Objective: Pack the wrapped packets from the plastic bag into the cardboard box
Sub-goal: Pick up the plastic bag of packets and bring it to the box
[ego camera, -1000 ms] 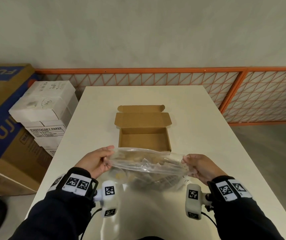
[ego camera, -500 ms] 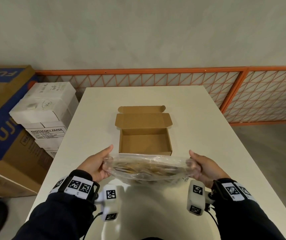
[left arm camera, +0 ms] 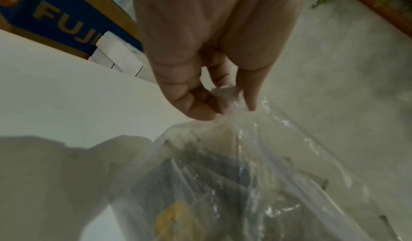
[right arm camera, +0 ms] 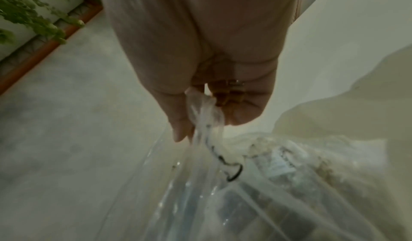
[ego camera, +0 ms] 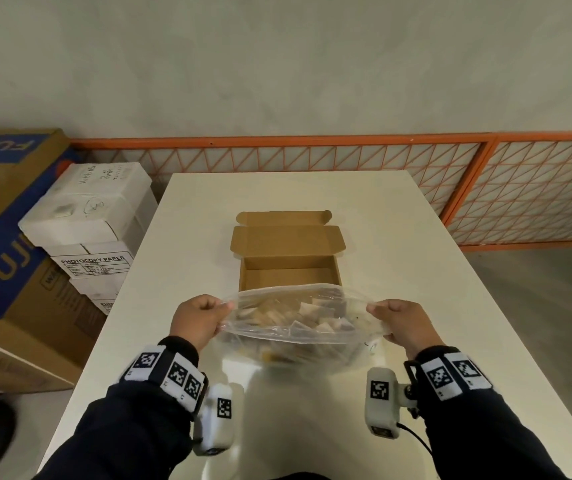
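A white table [ego camera: 398, 237] stands against orange fencing [ego camera: 519, 188]. Left hand [ego camera: 196, 318] and right hand [ego camera: 404, 323] each pinch the plastic bag [ego camera: 295, 327], now higher, overlapping the cardboard box [ego camera: 288, 261].

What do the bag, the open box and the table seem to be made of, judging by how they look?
Bag: thin clear plastic film, glossy; it crumples where the left hand and right hand pinch it, and the packets show through.
Box: brown cardboard, matte, with folded flaps.
Table: smooth cream top with a slight sheen, perhaps laminate; I cannot tell for sure.
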Demonstrator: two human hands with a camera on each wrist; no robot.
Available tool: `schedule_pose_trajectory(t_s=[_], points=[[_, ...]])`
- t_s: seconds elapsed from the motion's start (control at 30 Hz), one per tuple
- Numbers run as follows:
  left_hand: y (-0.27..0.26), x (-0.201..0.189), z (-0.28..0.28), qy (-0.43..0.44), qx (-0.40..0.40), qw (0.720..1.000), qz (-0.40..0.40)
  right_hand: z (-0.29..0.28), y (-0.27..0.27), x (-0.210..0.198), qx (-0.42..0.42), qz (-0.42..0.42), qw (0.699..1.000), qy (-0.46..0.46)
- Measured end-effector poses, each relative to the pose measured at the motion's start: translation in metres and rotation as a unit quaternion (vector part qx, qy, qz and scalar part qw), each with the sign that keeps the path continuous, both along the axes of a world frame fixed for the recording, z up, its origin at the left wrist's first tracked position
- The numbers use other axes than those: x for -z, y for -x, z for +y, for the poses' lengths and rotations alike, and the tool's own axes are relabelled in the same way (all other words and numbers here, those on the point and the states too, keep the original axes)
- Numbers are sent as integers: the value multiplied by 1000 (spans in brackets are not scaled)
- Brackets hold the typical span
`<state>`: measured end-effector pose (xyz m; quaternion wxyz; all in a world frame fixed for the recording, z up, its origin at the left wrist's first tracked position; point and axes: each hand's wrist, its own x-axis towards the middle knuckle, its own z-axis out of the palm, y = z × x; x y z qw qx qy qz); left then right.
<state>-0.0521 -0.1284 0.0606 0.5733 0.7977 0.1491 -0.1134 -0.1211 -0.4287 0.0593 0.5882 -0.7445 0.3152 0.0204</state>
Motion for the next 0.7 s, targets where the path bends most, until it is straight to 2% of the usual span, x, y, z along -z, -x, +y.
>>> schedule_pose_trajectory(t_s=[0.13,0.27,0.33,0.43,0.57,0.63,0.7], points=[[4,-8,0,-156,53,983,-84,3,-1,-5,-10,-11,999,46],[1,-10,-2,-236,124,961,-75,9,-2,-8,-1,-40,999,25],[0,-10,-3,-207,139,966,-69,9,-3,-7,18,-52,999,1],[0,-7,-4,-161,129,976,-75,9,-3,-6,20,-24,999,-12],[-1,-6,-7,-127,119,982,-66,9,-3,-8,27,32,992,-117],[-1,-7,-7,-113,117,986,-38,8,-2,-9,57,44,980,-187],[-2,-6,-6,-98,99,990,15,6,-1,-10,86,54,970,-219]])
